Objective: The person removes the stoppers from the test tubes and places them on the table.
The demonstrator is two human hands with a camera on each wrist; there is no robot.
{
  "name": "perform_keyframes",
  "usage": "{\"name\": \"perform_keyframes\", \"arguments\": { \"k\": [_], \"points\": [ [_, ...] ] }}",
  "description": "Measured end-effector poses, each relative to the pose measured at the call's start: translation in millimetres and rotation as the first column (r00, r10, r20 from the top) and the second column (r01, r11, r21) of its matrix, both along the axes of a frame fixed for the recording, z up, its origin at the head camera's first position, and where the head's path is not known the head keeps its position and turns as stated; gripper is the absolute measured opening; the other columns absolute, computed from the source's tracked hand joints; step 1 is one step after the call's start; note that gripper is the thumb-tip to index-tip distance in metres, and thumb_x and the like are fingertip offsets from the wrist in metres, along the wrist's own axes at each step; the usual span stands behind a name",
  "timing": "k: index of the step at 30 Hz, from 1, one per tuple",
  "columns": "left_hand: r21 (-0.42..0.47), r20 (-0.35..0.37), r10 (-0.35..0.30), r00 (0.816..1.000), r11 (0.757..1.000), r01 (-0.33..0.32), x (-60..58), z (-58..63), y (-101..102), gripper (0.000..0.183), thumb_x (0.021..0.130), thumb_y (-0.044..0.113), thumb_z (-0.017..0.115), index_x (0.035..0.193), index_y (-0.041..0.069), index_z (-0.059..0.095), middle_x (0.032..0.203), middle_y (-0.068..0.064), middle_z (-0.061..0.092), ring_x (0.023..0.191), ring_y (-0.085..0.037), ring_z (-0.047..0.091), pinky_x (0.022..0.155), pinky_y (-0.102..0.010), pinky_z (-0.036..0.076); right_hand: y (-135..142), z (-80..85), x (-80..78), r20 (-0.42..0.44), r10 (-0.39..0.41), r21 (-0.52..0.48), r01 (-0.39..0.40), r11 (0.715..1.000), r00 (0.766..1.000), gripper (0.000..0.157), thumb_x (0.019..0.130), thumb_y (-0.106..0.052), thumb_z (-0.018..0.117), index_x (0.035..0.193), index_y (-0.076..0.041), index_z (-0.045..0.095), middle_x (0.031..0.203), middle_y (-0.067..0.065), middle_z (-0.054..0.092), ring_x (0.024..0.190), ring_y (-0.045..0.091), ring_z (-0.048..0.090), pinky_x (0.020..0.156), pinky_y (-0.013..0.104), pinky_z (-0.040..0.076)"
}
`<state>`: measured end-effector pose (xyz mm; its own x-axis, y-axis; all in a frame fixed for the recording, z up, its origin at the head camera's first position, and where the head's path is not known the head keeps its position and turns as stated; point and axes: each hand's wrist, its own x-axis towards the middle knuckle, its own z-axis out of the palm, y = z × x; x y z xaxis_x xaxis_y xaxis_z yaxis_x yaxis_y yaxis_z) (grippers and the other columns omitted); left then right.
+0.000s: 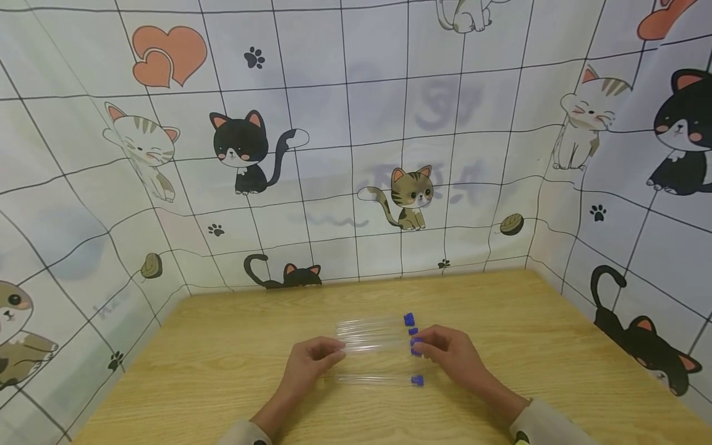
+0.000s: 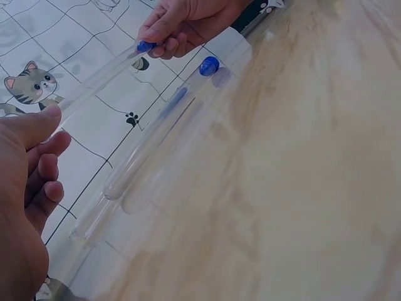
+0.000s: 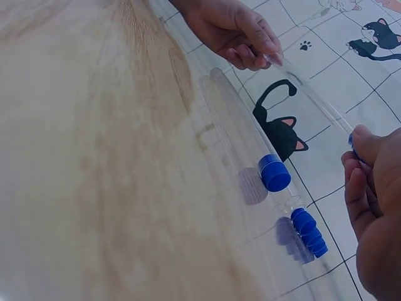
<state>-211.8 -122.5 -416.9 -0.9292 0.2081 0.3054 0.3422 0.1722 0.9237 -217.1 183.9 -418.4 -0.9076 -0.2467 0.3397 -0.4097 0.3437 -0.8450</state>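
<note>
Between my hands, off the table, is a clear test tube [image 2: 97,78] with a blue cap [image 2: 145,46]. My left hand [image 1: 314,363] pinches the tube's far end between thumb and fingertips. At the other end, my right hand [image 1: 455,357] pinches the blue cap, mostly covered by its thumb and fingers. One capped test tube [image 1: 372,379] lies nearer to me on the table, its blue cap [image 3: 274,174] pointing right. Beyond the hands several more clear tubes [image 1: 369,329] lie side by side, with blue caps [image 1: 409,319] at their right ends.
The wood-grain table [image 1: 222,377] extends around the hands. A white grid-patterned curtain [image 1: 378,123] with cartoon cats hangs behind the table and along both sides.
</note>
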Motion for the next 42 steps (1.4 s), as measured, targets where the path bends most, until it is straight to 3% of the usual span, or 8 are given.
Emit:
{"name": "perform_keyframes", "arguments": {
  "k": [4, 7, 11, 16, 23, 42],
  "points": [
    [0.019, -0.003, 0.004, 1.000, 1.000, -0.004, 1.6, 1.0, 2.2, 0.017, 0.084, 0.007, 0.074, 0.098, -0.001, 0.071, 0.089, -0.010, 0.071, 0.076, -0.014, 0.063, 0.067, -0.024, 0.050, -3.6, 14.5, 10.6, -0.004, -0.005, 0.001, 0.005, 1.000, 1.000, 0.012, 0.090, -0.011, 0.067, 0.100, -0.004, 0.068, 0.090, 0.015, 0.069, 0.078, 0.036, 0.063, 0.066, 0.032, 0.053],
    [0.034, -0.004, -0.001, 1.000, 0.999, 0.001, 2.7, 1.4, 3.6, 0.017, 0.083, 0.006, 0.073, 0.098, -0.003, 0.071, 0.091, -0.014, 0.071, 0.075, -0.013, 0.063, 0.067, -0.024, 0.051, -3.8, 16.2, 11.7, -0.009, -0.016, 0.004, 0.016, 1.000, 1.000, 0.012, 0.090, -0.011, 0.067, 0.100, -0.004, 0.068, 0.090, 0.014, 0.069, 0.079, 0.035, 0.064, 0.067, 0.033, 0.053],
    [0.050, 0.005, -0.016, 1.000, 0.999, 0.015, 3.0, 0.3, 4.7, 0.017, 0.084, 0.005, 0.073, 0.097, -0.004, 0.071, 0.093, -0.017, 0.070, 0.073, -0.012, 0.063, 0.066, -0.025, 0.052, -0.5, 5.1, 3.6, -0.023, -0.041, 0.000, 0.041, 0.999, 0.999, 0.012, 0.090, -0.013, 0.068, 0.099, -0.006, 0.069, 0.089, 0.007, 0.070, 0.079, 0.034, 0.065, 0.066, 0.033, 0.053],
    [0.044, 0.011, -0.019, 1.000, 0.999, 0.018, 4.0, -0.8, 4.8, 0.018, 0.084, 0.008, 0.073, 0.098, -0.002, 0.071, 0.090, -0.010, 0.071, 0.072, -0.013, 0.064, 0.066, -0.026, 0.052, 4.7, -10.1, -7.5, -0.027, -0.064, -0.006, 0.064, 0.998, 0.998, 0.014, 0.088, -0.023, 0.070, 0.098, -0.013, 0.070, 0.088, -0.003, 0.070, 0.078, 0.030, 0.066, 0.066, 0.032, 0.054],
    [0.049, 0.006, -0.026, 1.000, 0.998, 0.025, 4.8, -1.4, 5.2, 0.020, 0.084, 0.007, 0.073, 0.100, -0.003, 0.071, 0.090, -0.010, 0.071, 0.074, -0.015, 0.065, 0.066, -0.027, 0.052, 6.1, -11.8, -8.3, -0.052, -0.077, -0.030, 0.075, 0.997, 0.996, 0.018, 0.085, -0.033, 0.071, 0.095, -0.017, 0.071, 0.089, -0.005, 0.071, 0.077, 0.029, 0.067, 0.066, 0.034, 0.054],
    [0.069, -0.004, -0.036, 0.999, 0.997, 0.036, 2.7, 0.3, 1.4, 0.017, 0.086, 0.004, 0.070, 0.101, -0.004, 0.071, 0.088, -0.013, 0.070, 0.072, -0.017, 0.063, 0.067, -0.030, 0.053, 14.6, -10.3, -8.8, -0.003, 0.084, -0.042, -0.085, 0.996, 0.996, 0.020, 0.088, -0.026, 0.069, 0.101, -0.012, 0.072, 0.090, 0.004, 0.069, 0.076, 0.021, 0.063, 0.067, 0.037, 0.053]
  ]
}}
